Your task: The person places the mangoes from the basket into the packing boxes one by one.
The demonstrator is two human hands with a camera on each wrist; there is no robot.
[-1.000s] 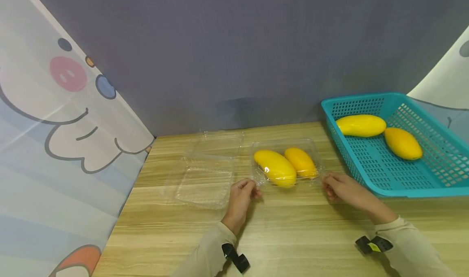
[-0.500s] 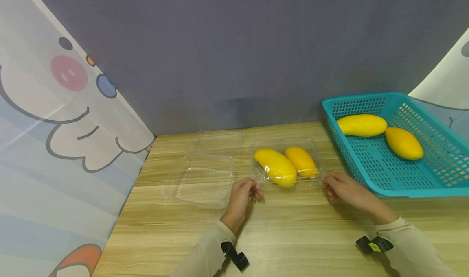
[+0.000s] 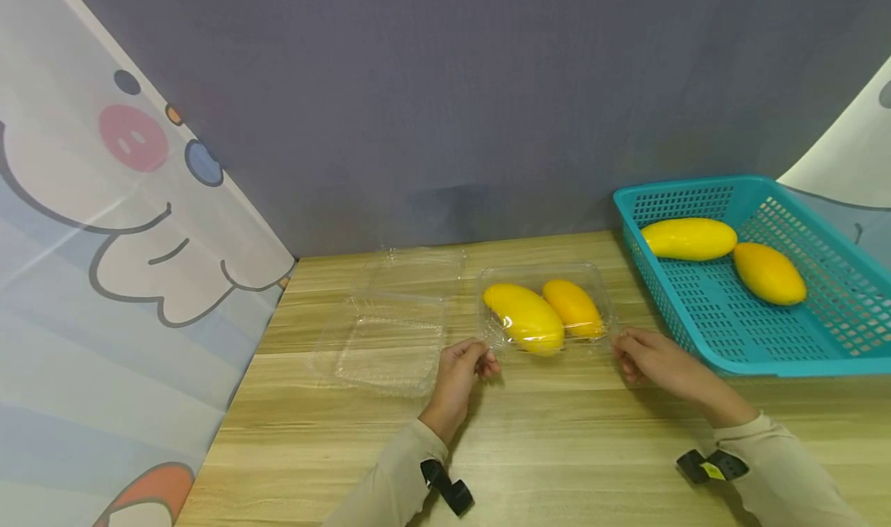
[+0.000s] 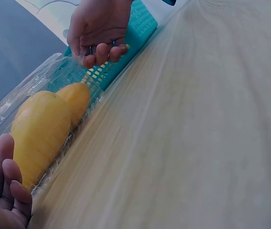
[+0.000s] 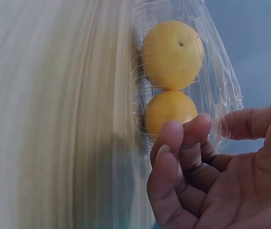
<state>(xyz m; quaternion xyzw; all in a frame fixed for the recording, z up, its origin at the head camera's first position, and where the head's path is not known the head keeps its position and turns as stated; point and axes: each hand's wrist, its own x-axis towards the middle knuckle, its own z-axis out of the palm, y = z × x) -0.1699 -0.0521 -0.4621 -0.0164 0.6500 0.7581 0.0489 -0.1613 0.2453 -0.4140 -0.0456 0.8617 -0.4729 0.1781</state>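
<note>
A clear plastic clamshell box (image 3: pixel 576 273) sits on the table with its lid down over two yellow mangoes. The longer mango (image 3: pixel 524 318) lies on the left, and a smaller, more orange mango (image 3: pixel 574 309) lies beside it. My left hand (image 3: pixel 461 374) pinches the front left corner of the box. At the front right corner, my right hand (image 3: pixel 653 363) pinches the rim; in the right wrist view the thumb (image 5: pixel 249 124) lies on the lid side and the other fingers curl in below. Both mangoes (image 4: pixel 42 129) show through the plastic in the left wrist view.
A second clear clamshell (image 3: pixel 390 349) lies unfolded on the wooden table (image 3: pixel 543 450), left of the box. At the right stands a turquoise basket (image 3: pixel 696 310) holding a long yellow mango (image 3: pixel 689 239) and a rounder one (image 3: pixel 769 273). A grey wall (image 3: pixel 445 109) rises behind.
Both hands keep their places at the front corners of the box, and the mangoes lie as before. The head view has shifted very slightly.
</note>
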